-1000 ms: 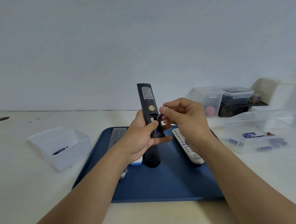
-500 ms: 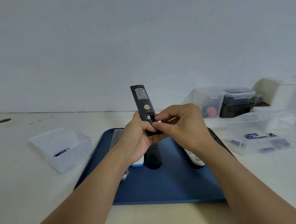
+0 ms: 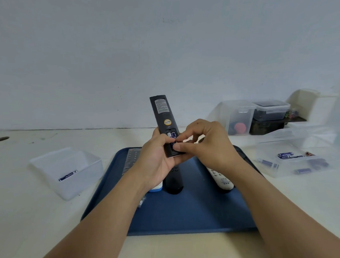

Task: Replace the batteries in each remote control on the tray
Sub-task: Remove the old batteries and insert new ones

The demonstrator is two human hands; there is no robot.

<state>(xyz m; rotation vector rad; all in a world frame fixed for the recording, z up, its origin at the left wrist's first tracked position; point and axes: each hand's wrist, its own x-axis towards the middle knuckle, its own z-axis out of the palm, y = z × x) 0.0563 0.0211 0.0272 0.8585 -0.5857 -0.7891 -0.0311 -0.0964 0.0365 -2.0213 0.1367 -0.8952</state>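
Above tray [image 3: 189, 216], seating battery [image 3: 173, 135] in black remote [image 3: 164, 117], back side up.
Left hand [image 3: 157, 161] grips remote tilted; right hand [image 3: 207, 144] curled, fingertips [image 3: 177, 147] pressing battery into open bay. I'd push flat against the spring, check polarity. White remote [image 3: 221, 177] and others on tray; spare batteries [image 3: 284, 155] in right bin [image 3: 303, 141].

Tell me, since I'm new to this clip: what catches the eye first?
A black remote held up at centre, back facing the camera, gripped by the left hand while the right hand presses a battery into its open compartment. Below lies a blue tray with more remotes.
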